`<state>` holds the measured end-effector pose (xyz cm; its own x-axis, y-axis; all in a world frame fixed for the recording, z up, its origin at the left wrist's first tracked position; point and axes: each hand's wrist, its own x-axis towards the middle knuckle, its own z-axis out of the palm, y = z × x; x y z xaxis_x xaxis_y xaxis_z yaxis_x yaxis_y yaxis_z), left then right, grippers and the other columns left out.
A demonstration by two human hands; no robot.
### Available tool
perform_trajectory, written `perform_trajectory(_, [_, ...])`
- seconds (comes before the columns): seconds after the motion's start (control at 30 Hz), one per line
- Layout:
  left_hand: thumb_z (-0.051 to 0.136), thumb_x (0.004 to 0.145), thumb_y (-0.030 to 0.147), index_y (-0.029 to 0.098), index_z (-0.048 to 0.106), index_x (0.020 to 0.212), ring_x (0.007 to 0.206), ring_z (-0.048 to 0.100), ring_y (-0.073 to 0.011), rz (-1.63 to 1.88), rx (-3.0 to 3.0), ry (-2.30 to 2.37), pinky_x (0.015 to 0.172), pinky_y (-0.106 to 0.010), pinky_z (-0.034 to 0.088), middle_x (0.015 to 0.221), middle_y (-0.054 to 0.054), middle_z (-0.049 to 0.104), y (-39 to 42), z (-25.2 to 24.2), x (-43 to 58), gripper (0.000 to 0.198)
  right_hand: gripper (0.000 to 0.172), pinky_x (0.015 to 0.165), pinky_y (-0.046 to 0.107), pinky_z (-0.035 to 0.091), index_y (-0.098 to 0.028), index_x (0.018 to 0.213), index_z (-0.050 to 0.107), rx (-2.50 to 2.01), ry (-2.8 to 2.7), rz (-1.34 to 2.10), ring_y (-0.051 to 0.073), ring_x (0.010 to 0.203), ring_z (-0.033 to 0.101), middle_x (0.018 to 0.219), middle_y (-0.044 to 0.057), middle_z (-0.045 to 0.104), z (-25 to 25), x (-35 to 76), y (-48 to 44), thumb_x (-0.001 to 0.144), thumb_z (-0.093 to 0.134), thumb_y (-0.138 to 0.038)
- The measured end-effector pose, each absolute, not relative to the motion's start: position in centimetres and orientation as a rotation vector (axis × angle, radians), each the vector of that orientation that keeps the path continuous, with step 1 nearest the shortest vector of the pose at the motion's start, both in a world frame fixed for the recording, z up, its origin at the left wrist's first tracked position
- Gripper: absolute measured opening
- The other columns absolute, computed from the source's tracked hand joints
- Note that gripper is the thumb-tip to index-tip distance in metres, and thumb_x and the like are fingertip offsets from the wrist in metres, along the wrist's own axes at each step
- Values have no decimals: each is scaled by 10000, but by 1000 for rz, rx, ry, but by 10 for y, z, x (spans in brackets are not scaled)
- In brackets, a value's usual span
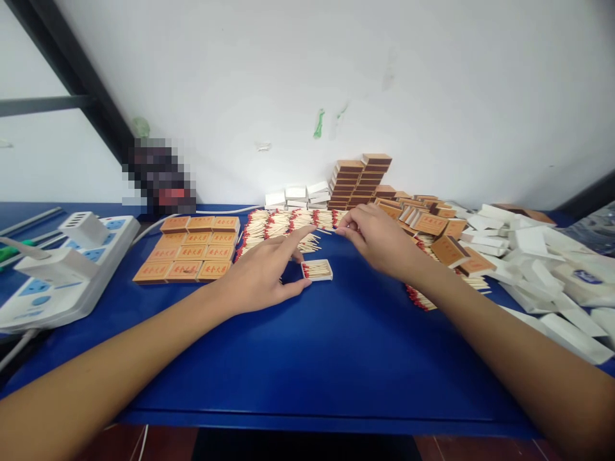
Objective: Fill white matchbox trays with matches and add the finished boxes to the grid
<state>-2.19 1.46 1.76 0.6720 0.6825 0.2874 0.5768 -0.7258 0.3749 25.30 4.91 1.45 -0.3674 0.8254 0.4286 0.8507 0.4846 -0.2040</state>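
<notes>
My left hand (266, 269) steadies a small white matchbox tray (318, 271) on the blue table, thumb and a curled finger at its left end, index finger stretched out above. Several red-headed matches lie inside the tray. My right hand (375, 235) is closed in a pinch at the front of the match pile; a pale match (325, 231) shows at its fingertips. Behind both hands spreads a pile of loose matches (278, 222) with red heads. More matches (420, 299) lie partly hidden under my right forearm.
Orange matchboxes (192, 250) stand in rows at left, beside a white power strip (103, 272). Brown-sided matchboxes (358, 182) are stacked against the wall, near white trays (298, 194). Loose matchboxes (430, 223) and heaped white trays (533, 256) fill the right side.
</notes>
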Motion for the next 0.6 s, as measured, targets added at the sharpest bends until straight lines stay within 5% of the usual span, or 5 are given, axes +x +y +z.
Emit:
perform_trajectory(0.27, [714,957,335,289,234,1678,1154,712,-270,603,2619,1005,1017,-425,547,1218,-62,763,16,17,-22,867,150,804,367,444,-221,929,607,-1163,-2431,244,264,951,582,959,100,656,22,235,19,1044,532,-283])
perform_trajectory(0.6, [718,963,316,292,229,1678,1161,700,-263,617,2635,977,1033,-417,535,1209,-52,756,17,15,-24,866,119,807,359,443,-219,941,603,-1160,-2449,154,262,950,581,955,100,651,18,229,12,1045,545,-222])
